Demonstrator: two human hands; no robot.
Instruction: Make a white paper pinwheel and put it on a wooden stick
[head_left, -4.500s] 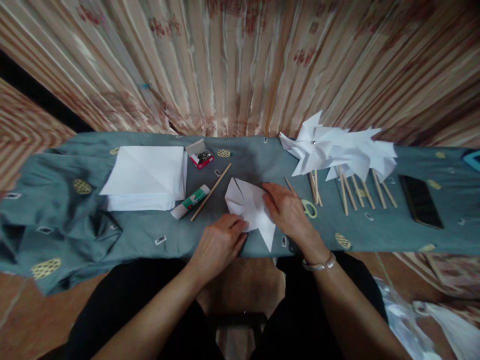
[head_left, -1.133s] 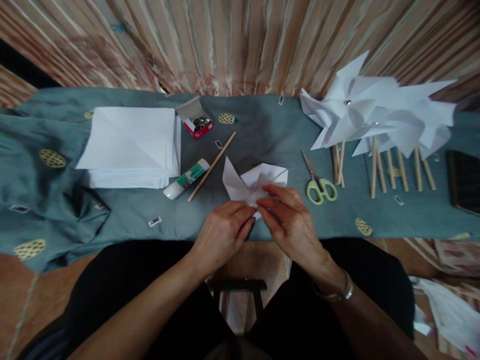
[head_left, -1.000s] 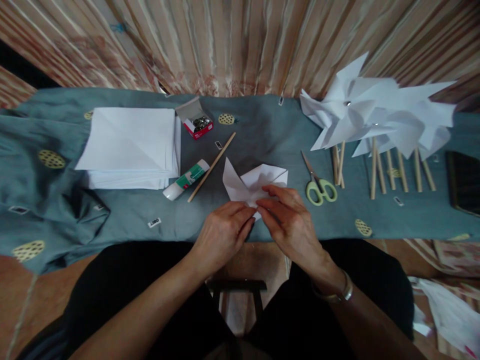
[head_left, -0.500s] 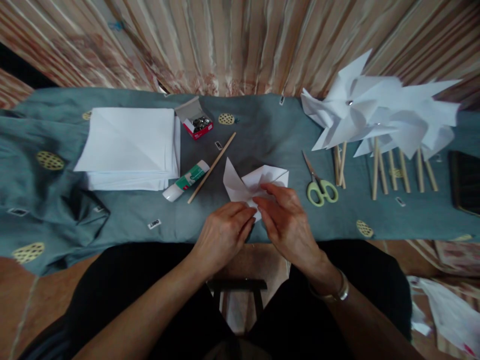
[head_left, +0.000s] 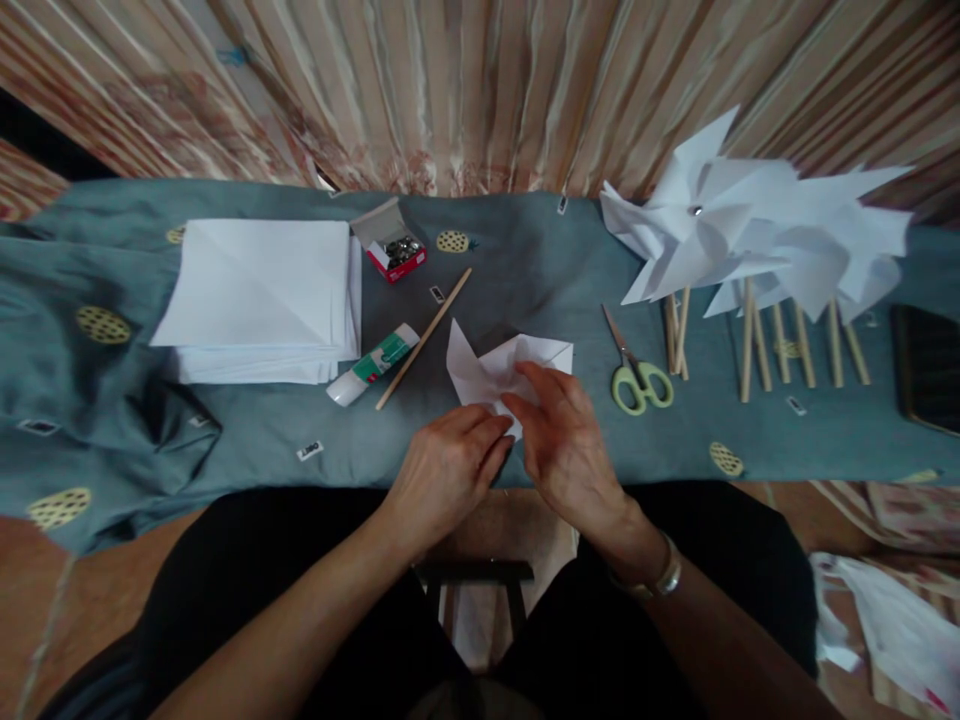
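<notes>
A white paper pinwheel (head_left: 480, 372), its blades partly folded in, lies near the table's front edge between my hands. The fingers of my left hand (head_left: 454, 455) are pinched on its near edge. My right hand (head_left: 562, 435) rests over its middle and right side, thumb and fingers bent onto the paper; the spot under the fingertips is hidden. To the left lie a wooden stick (head_left: 424, 338) and a green and white glue stick (head_left: 375, 364). Green-handled scissors (head_left: 636, 375) lie to the right, blades pointing away from me.
A stack of white paper (head_left: 255, 290) lies at the left, beside an open red box of metal pins (head_left: 397, 250). Several finished pinwheels on sticks (head_left: 705, 220) overlap at the back right. A dark phone-like object (head_left: 926, 365) sits at the right end of the cloth-covered table (head_left: 270, 455).
My right hand has shifted slightly left over the paper, its thumb and fingers moving a little. My left hand keeps its pinch in place. The view has tilted very slightly.
</notes>
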